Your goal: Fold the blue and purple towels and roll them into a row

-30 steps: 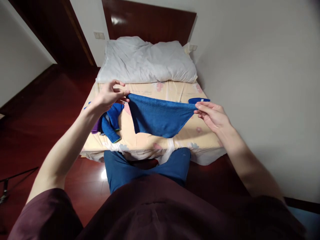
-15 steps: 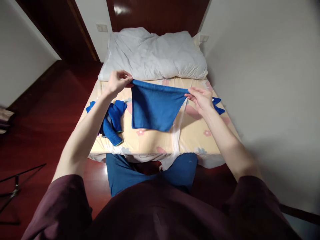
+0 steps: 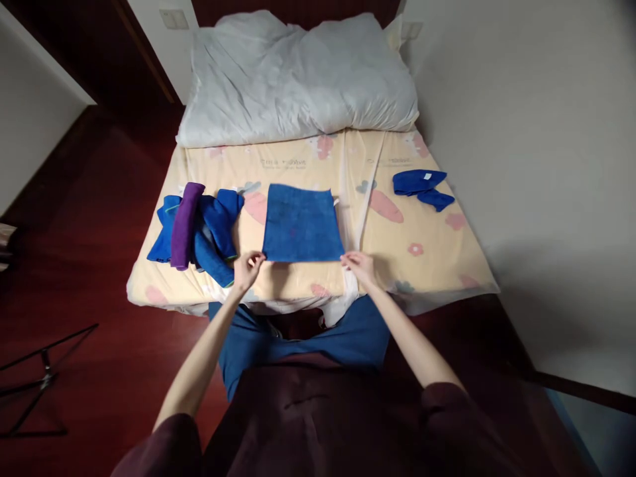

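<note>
A square blue towel (image 3: pixel 303 225) is spread out in front of me, its far part lying on the bed. My left hand (image 3: pixel 248 269) pinches its near left corner, and my right hand (image 3: pixel 360 266) pinches the near right corner. The near edge is pulled straight between them, slightly raised over a shadow. Left of the towel is a loose pile of blue cloths (image 3: pixel 223 215) with a rolled purple cloth (image 3: pixel 187 226) on top. A crumpled blue cloth (image 3: pixel 420 183) with a white tag lies at the right.
The bed (image 3: pixel 397 265) has a yellow patterned sheet under a clear plastic cover. A large white pillow or quilt (image 3: pixel 303 79) fills its head end. A wall (image 3: pixel 521 165) stands close on the right. A black metal stand (image 3: pixel 46 371) is on the floor at left.
Both hands have come down and toward me with the towel, which was hanging in the air and now lies spread flat. The hands still hold two corners.
</note>
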`<action>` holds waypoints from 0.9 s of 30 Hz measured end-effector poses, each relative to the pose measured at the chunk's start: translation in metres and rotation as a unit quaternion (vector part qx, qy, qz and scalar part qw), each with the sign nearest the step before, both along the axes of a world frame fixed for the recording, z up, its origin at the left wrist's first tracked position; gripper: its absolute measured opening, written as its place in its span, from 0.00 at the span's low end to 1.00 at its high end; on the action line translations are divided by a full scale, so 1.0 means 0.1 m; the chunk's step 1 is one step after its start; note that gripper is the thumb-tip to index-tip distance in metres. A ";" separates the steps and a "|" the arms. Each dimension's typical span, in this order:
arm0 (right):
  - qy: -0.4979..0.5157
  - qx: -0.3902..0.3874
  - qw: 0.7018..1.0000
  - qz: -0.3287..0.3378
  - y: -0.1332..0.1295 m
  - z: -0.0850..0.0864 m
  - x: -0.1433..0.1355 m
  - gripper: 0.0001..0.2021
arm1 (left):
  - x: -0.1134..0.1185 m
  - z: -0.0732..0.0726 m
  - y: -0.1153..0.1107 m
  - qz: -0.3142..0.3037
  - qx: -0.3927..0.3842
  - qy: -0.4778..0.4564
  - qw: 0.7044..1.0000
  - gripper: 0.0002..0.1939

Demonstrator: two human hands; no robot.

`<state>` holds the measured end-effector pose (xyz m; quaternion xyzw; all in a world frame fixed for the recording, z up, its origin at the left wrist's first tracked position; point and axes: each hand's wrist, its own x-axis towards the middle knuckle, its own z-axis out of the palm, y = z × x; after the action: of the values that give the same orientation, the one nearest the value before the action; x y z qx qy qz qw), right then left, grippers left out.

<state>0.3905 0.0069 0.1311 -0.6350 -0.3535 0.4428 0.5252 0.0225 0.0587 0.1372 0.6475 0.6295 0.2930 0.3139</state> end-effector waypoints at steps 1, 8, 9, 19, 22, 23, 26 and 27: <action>0.011 -0.055 0.998 -0.011 -0.14 -0.27 -0.08 0.28 | 0.02 -0.29 -0.13 -0.001 -0.042 -0.002 0.999 0.09; 0.017 -0.129 0.989 -0.067 -0.46 -1.16 -0.21 0.30 | -0.01 -1.23 -0.38 0.100 -0.092 -0.129 0.982 0.24; 0.011 -0.126 0.990 -0.064 -0.43 -1.19 -0.18 0.30 | -0.03 -1.24 -0.34 0.103 -0.100 -0.131 0.981 0.24; 0.035 -0.127 0.989 -0.065 -0.46 -1.30 -0.07 0.18 | -0.09 -1.23 -0.36 0.082 -0.095 -0.141 0.982 0.14; 0.036 -0.110 0.992 -0.046 -0.53 -1.30 -0.07 0.14 | -0.11 -1.22 -0.38 0.069 -0.100 -0.123 0.985 0.15; 0.038 -0.104 0.993 -0.038 -0.55 -1.30 -0.07 0.14 | -0.12 -1.22 -0.38 0.064 -0.106 -0.119 0.985 0.15; 0.051 -0.100 0.993 -0.025 -0.56 -1.29 -0.07 0.17 | -0.15 -1.23 -0.35 0.049 -0.121 -0.122 0.984 0.18; 0.054 -0.102 0.993 -0.026 -0.56 -1.28 -0.07 0.19 | -0.16 -1.23 -0.34 0.043 -0.126 -0.125 0.983 0.20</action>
<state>0.3836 -0.0487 0.0034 -0.6691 -0.2607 0.4966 0.4875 0.0064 0.0248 0.0140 0.5333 0.6443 0.3036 0.4564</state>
